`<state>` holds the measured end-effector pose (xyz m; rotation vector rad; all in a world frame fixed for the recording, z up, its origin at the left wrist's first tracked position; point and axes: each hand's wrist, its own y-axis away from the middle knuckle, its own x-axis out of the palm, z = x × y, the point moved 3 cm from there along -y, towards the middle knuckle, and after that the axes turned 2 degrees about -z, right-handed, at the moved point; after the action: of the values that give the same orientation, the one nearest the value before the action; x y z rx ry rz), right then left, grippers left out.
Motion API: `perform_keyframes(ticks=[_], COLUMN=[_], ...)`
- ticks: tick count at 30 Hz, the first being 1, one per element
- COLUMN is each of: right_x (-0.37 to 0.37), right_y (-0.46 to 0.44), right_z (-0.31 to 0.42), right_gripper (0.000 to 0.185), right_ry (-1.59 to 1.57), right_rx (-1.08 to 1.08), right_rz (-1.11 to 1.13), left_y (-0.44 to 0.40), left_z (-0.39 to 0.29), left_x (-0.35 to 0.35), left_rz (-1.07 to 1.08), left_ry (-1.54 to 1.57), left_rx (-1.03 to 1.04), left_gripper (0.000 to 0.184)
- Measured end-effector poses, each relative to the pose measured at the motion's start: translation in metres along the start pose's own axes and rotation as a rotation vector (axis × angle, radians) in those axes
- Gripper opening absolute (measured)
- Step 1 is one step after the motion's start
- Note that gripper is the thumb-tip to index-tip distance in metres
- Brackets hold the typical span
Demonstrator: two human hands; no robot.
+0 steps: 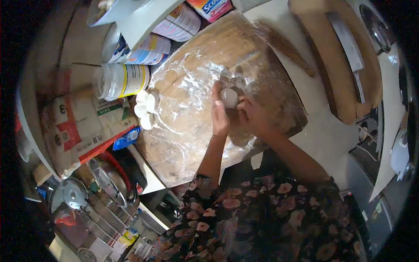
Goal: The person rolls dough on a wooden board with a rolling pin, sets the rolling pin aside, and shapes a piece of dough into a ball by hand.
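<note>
A smooth white ball of dough (228,98) sits between my two hands over a floured wooden board (187,144). My left hand (219,113) is cupped along the ball's left side, fingers pointing away from me. From the right, my right hand (252,114) presses curled fingers against the dough; part of its grip is hidden. White flour is smeared over the middle and left of the board. At the board's left edge lies a small cluster of several white dough pieces (147,105), touching one another.
A clear jar (124,81) and several cans (150,49) line the far left, under a white shelf. A flour sack (91,126) lies left of the board. A straw brush (286,46) rests at the upper right, beside a cleaver (347,41) on a thick cutting board (321,56).
</note>
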<state>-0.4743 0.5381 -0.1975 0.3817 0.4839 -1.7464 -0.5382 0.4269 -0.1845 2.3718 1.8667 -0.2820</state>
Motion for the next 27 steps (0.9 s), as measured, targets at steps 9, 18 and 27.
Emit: perform_keyframes(ticks=[9, 18, 27], right_x=[0.008, 0.024, 0.037], right_y=[-0.087, -0.065, -0.056], right_z=[0.004, 0.004, 0.007], right_gripper=[0.032, 0.051, 0.052], right_ry=[-0.39, -0.796, -0.844], right_rx=[0.105, 0.442, 0.291], right_rz=[-0.051, -0.14, 0.027], left_y=[0.015, 0.005, -0.001], left_z=[0.014, 0.013, 0.013], left_x=[0.017, 0.022, 0.01], left_rz=[-0.435, -0.456, -0.379], left_ry=[0.472, 0.574, 0.468], left_rx=[-0.201, -0.157, -0.06], left_gripper=[0.069, 0.063, 0.064])
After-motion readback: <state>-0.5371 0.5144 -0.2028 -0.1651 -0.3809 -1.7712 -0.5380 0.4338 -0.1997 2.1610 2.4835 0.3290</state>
